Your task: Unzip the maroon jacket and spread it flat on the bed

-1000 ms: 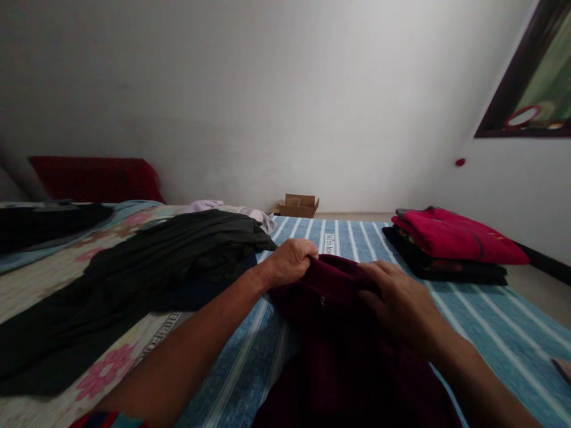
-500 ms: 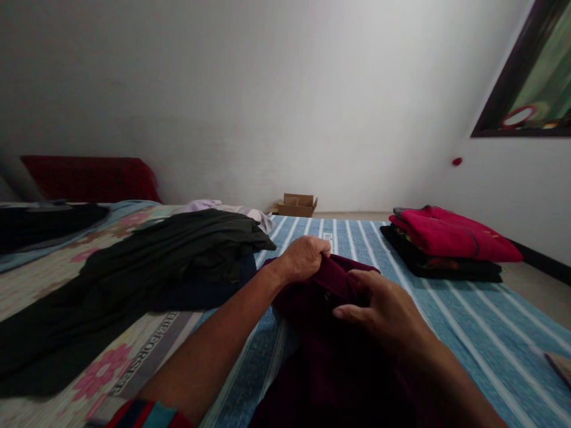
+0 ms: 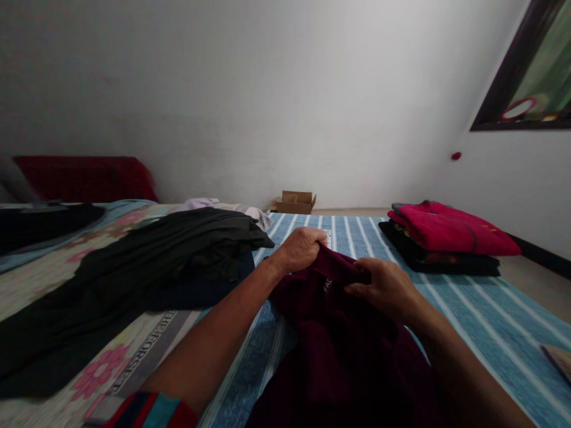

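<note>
A dark maroon garment (image 3: 328, 333) hangs toward me over the blue striped bed cover, its lower part lost in shadow. Small pale letters show just beneath its upper edge; what kind of garment it is, I cannot tell. My left hand (image 3: 303, 248) is closed round the left end of that edge, knuckles up. At the right end, my right hand (image 3: 386, 288) pinches the same edge between thumb and fingers. The cloth is stretched between the two hands.
A blue striped cover (image 3: 468, 321) spreads under the work. Dark green clothing (image 3: 178, 249) lies in a heap at left. A folded pile topped by a pink-red garment (image 3: 450, 229) sits at right. Beyond the bed's far edge is a cardboard box (image 3: 295, 203).
My right hand has closed from a looser hold into a pinch on the garment's edge. The edge is drawn tauter and more of the lettering shows.
</note>
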Demonstrator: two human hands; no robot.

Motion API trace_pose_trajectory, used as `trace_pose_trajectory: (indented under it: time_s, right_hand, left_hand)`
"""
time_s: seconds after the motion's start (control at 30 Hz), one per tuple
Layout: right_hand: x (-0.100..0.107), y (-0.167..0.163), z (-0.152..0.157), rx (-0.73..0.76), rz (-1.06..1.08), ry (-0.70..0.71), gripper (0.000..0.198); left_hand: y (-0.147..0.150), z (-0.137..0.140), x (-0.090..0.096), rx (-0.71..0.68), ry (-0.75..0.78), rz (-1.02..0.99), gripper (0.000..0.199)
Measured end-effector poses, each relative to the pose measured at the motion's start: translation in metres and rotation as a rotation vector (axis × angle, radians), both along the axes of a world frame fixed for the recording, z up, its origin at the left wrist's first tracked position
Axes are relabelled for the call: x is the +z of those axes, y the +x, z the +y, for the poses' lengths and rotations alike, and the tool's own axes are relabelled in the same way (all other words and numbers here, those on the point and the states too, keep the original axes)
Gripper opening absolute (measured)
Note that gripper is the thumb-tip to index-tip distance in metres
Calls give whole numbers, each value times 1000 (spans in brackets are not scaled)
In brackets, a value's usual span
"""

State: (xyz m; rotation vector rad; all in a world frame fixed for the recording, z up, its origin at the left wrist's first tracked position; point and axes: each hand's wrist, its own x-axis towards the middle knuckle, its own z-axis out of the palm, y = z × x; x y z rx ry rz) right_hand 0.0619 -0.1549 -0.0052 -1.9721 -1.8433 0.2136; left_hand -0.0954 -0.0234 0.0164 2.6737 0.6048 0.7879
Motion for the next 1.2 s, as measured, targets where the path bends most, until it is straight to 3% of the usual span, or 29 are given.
trace_pose_trajectory:
  time_s: [0.13,0.4,0.87,1.1,1.2]
  right_hand:
    - [-9,2,1,-50,13,14,27]
    - [-35,10,7,186,7,233,40]
    - [-31,10,-3,250,95,212,42]
    - [-36,11,-1,136,-61,322,50]
    - [-28,3,-10,33,-232,467,49]
  left_hand:
    - [0,3,1,4,-37,-73,24]
    - [-1,8,-2,33,-75,-122,23]
    - [6,6,2,-13,-81,-77,26]
    - [6,3,3,-27,-90,-63,26]
    - [6,4,3,-19,-94,-59,25]
